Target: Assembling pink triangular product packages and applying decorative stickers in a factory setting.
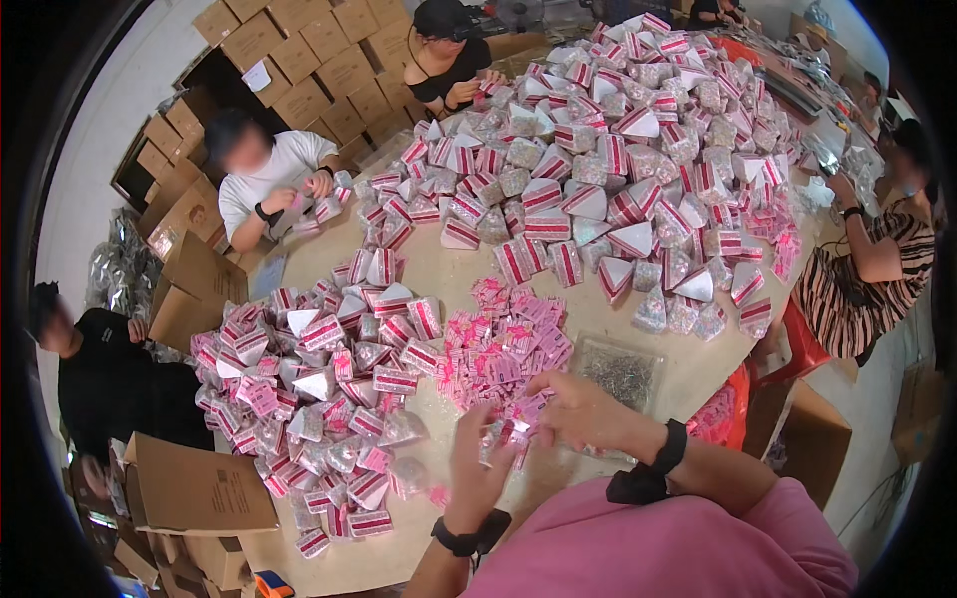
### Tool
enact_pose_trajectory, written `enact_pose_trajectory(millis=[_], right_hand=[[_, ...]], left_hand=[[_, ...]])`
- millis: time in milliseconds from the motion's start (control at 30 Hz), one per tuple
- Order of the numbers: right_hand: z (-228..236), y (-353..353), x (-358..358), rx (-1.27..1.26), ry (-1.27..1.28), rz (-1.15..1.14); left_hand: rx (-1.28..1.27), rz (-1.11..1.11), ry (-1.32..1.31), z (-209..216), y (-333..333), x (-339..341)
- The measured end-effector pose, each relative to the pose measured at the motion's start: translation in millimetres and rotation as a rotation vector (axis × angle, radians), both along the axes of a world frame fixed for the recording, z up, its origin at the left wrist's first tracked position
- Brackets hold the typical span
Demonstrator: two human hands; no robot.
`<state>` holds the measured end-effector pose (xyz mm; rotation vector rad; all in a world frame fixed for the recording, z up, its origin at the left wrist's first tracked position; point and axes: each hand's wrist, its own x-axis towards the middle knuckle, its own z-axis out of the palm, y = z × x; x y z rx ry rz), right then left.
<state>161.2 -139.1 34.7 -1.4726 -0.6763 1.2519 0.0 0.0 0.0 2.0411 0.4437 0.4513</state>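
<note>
Tan table [449, 274], heaps of pink-and-white packets [598, 149], loose pink labels [498, 349], clear bag of staples [618, 374]

**Both hands up and working close together**

Left hand [477, 466] rises from the lower edge, fingers spread and pointing upward, palm turned away, a black band round the wrist. Right hand [578, 409] comes in from the right, forearm angled across, fingers curled toward the left, another black band at its wrist. Fingertips of the two nearly meet. Both arms bare below pink sleeves.
</note>
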Motion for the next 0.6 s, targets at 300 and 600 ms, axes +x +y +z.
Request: enact_pose_trajectory(millis=[300, 600], right_hand=[[-27.6, -7.9, -5.3, 0.118, 0.127, 0.069], [0.8, -12.6, -7.0, 0.008, 0.237, 0.142]], left_hand=[[0.239, -0.381, -0.057, 18.9, -12.1, 21.9], [0.328, -0.389, 0.013, 17.7, -10.0, 3.4]])
